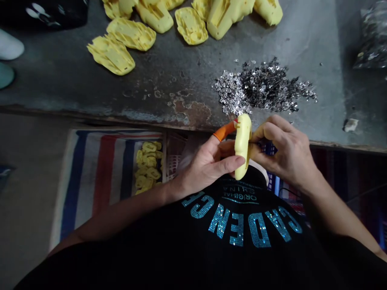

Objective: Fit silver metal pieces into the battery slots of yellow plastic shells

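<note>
A yellow plastic shell [242, 147] is held on edge in front of my chest, at the table's near edge. My left hand [208, 163] grips it from the left, thumb on its lower end, and an orange finger cot [224, 131] covers one finger. Close against the shell's right side is my right hand [282, 147], its thumb and forefinger pinched together. Whatever sits in that pinch is hidden. Just beyond the shell, a heap of small metal pieces [266, 86] lies on the table.
More yellow shells [111, 55] lie along the far side of the grey table [169, 88]. A clear bag of metal pieces [375, 38] is at far right, a black bag [45, 14] at far left. Below stand a striped sack [104, 173] and several yellow parts [148, 167].
</note>
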Tool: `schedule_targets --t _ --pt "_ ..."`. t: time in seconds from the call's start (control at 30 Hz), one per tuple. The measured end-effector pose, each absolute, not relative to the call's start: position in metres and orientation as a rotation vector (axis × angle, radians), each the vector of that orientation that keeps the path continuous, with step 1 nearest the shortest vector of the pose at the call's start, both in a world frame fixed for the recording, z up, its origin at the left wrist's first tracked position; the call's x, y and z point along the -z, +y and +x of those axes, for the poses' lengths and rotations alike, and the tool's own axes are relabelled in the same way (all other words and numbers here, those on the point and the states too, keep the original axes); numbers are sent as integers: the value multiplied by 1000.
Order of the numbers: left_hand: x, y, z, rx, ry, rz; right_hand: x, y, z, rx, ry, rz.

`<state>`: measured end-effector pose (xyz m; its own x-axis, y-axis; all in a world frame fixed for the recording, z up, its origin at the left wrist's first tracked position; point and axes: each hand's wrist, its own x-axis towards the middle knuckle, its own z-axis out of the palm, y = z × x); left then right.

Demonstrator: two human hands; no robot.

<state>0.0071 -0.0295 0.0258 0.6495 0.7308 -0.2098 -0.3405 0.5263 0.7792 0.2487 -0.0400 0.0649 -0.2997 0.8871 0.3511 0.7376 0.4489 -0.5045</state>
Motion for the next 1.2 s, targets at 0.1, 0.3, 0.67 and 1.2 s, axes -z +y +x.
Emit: schedule_targets --t 0.1,0.3,0.67,1.2 --pt "-23 -27 5 -655 539 740 -67 -37 251 -424 -2081 -1317" --pt "-24 -21 8 -545 450 674 -81 -32 268 -607 -2094 -1302" --pt "-19 -26 8 -644 528 736 -79 -42 260 -562 -2083 -1345" --pt "-21 -22 10 -615 526 673 -63 -55 253 -440 -1803 -1298"
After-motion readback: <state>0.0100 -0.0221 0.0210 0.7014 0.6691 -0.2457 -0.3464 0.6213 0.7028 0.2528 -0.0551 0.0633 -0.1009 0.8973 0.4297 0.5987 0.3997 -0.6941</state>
